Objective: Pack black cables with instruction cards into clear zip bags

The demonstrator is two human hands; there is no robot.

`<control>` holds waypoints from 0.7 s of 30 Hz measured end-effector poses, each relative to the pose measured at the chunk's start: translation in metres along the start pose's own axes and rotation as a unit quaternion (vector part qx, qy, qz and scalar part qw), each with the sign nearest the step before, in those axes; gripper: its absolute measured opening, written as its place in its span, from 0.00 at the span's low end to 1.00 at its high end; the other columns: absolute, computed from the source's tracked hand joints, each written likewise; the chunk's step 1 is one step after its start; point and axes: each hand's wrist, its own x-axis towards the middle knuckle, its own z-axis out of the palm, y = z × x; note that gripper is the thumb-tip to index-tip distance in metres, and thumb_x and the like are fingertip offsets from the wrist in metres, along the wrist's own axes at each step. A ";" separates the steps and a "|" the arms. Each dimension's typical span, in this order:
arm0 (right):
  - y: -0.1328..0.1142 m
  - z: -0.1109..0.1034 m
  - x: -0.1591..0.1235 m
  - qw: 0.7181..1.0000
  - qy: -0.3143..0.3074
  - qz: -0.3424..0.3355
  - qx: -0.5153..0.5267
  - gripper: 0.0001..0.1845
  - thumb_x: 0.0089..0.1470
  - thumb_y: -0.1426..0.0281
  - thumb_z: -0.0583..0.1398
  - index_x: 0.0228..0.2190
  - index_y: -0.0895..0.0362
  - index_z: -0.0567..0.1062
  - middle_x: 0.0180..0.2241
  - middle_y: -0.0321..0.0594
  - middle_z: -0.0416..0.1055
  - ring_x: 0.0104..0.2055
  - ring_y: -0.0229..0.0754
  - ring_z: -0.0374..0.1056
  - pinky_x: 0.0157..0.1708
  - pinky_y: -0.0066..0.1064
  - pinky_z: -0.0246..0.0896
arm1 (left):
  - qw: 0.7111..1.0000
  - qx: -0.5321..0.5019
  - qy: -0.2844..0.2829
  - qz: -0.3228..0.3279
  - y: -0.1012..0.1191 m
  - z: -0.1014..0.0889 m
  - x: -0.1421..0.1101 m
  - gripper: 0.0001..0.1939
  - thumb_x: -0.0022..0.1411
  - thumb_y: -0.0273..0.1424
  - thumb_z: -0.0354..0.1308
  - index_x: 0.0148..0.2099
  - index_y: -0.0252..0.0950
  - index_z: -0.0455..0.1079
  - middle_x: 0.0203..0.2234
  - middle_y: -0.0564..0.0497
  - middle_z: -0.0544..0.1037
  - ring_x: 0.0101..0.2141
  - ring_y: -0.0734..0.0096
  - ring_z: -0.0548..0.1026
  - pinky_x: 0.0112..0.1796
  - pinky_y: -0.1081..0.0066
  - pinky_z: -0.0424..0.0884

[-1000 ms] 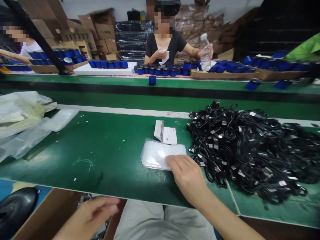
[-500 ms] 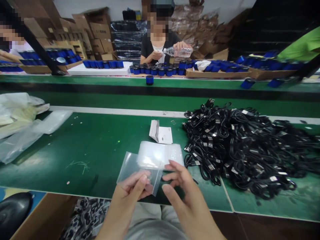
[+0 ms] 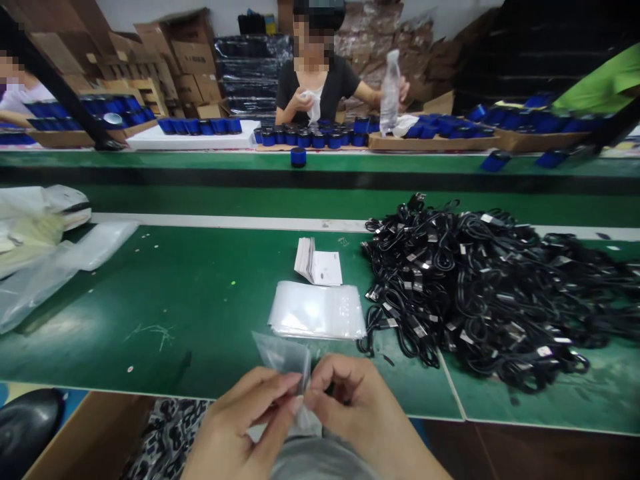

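A clear plastic bag (image 3: 284,355) is pinched at its edge between my two hands, close to the table's front edge. My left hand (image 3: 260,413) grips it with thumb and fingertips. From the other side, my right hand (image 3: 345,393) pinches the same edge, its fingers curled. Just beyond lies a stack of clear plastic bags (image 3: 315,310), flat on the green table. Behind that stack, a small pile of folded white leaflets (image 3: 320,265) stands partly opened. To the right is a large heap of black USB cables (image 3: 475,293).
Crumpled plastic bags (image 3: 45,247) lie at the left. Below the table edge, a cardboard box (image 3: 90,433) holds many small dark and silver parts. Across the line, a co-worker (image 3: 320,87) holds a bottle (image 3: 391,93) behind rows of blue cylinders (image 3: 305,138).
My right hand has closed on the bag's edge beside my left. The bag has come lower and nearer to me. The co-worker's bottle has gone from tilted to upright, farther right.
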 end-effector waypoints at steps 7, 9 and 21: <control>-0.004 0.002 0.002 0.988 -0.033 0.098 0.117 0.18 0.40 0.58 0.69 0.23 0.61 0.74 0.18 0.34 0.69 0.19 0.30 0.59 0.17 0.21 0.51 | 0.998 0.015 -0.049 -0.039 -0.008 0.001 0.005 0.08 0.54 0.38 0.62 0.34 0.44 0.81 0.21 0.52 0.76 0.23 0.71 0.75 0.24 0.78 0.70; -0.006 0.001 0.001 0.988 -0.037 0.098 0.116 0.19 0.41 0.57 0.68 0.24 0.61 0.75 0.19 0.34 0.69 0.20 0.32 0.61 0.18 0.21 0.54 | 0.997 -0.003 -0.056 -0.048 -0.009 0.001 0.004 0.08 0.54 0.38 0.61 0.33 0.44 0.81 0.20 0.52 0.75 0.23 0.72 0.74 0.24 0.78 0.69; -0.002 0.004 -0.003 0.991 0.004 -0.057 -0.121 0.06 0.46 0.78 0.57 0.21 0.60 0.72 0.20 0.34 0.69 0.22 0.34 0.63 0.23 0.23 0.57 | 0.991 0.074 -0.103 -0.040 -0.006 0.006 0.013 0.16 0.60 0.37 0.52 0.22 0.36 0.66 0.16 0.56 0.67 0.20 0.75 0.65 0.22 0.79 0.61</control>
